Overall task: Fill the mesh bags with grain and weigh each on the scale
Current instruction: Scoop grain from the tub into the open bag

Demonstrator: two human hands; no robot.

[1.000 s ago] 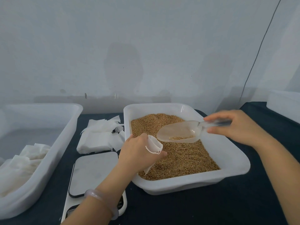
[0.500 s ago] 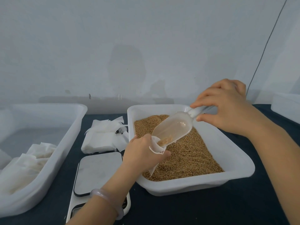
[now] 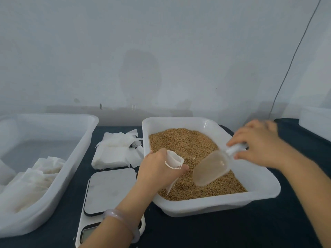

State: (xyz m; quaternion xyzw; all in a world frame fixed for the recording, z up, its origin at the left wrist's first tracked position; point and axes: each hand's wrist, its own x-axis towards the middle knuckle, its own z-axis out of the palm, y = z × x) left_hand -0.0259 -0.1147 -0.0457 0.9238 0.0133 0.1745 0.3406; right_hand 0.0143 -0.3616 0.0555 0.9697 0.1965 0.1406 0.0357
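Observation:
A white tub (image 3: pixel 259 194) holds brown grain (image 3: pixel 184 145). My left hand (image 3: pixel 159 169) grips a small white mesh bag (image 3: pixel 174 161) over the tub's left side, its mouth held open and upward. My right hand (image 3: pixel 259 142) holds the handle of a clear plastic scoop (image 3: pixel 211 169). The scoop tilts down with its lip on the grain, just right of the bag. It looks empty. A white kitchen scale (image 3: pixel 109 190) with a grey platform sits left of the tub, with nothing on it.
A pile of empty white mesh bags (image 3: pixel 116 151) lies behind the scale. A large white tub (image 3: pixel 53 167) at the left holds several white bags (image 3: pixel 35 178). Another white container (image 3: pixel 315 120) stands at the far right. A dark cloth (image 3: pixel 215 230) covers the table.
The scoop was tipped into the bag's mouth half a second ago. My right hand has since swung it down and right, onto the grain. My left hand has kept the bag nearly still.

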